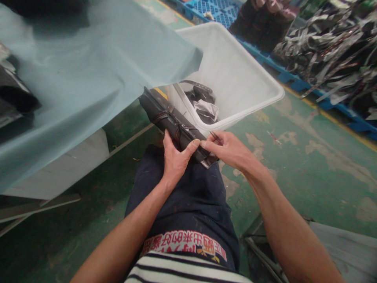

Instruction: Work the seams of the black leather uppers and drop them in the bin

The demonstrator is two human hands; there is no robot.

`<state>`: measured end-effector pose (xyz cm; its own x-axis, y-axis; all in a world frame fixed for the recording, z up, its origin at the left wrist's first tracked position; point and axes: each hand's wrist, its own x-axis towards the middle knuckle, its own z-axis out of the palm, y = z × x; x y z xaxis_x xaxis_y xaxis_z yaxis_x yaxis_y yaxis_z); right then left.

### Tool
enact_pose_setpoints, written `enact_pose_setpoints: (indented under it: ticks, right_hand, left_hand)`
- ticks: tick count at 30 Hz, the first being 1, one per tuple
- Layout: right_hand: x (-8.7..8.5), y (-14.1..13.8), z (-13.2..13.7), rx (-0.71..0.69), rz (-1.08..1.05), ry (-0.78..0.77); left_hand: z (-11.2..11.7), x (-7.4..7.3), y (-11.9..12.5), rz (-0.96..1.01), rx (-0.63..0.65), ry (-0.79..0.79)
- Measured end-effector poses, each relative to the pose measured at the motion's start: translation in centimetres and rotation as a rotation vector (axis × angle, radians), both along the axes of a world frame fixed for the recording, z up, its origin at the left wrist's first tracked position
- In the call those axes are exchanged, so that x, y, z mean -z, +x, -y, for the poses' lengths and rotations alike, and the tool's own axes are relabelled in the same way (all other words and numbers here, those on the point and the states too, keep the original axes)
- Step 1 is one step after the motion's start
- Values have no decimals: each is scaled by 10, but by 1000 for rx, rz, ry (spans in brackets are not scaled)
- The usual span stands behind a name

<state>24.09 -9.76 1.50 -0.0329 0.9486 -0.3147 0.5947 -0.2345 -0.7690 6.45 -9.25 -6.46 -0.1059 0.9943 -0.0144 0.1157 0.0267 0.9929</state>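
Over my lap lies a long black leather-like piece (184,131) with dark straps edged in brown, tilted down to the right. My left hand (176,157) grips its near side, thumb laid along the top near the right end. At that end, my right hand (225,147) is closed, with thumb and index finger touching the edge of the piece. Two thin dark points of a small pointed tool (216,137) stick out of the right fingers; the rest of it is hidden in the palm.
A white plastic bin (247,78) with dark scraps (203,98) inside stands just ahead. On the left, a table bears a pale blue-green sheet (97,59) that overhangs its edge. Blue pallets (268,61) at right carry piled strips (332,51). A metal-framed seat or stand (338,243) is lower right.
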Motion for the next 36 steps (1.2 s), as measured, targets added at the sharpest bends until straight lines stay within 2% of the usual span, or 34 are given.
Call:
enact_pose_setpoints:
  ticks: [36]
  right_hand:
    - [5, -2, 2, 71, -10, 34]
  left_hand:
    - [1, 3, -2, -17, 25, -5]
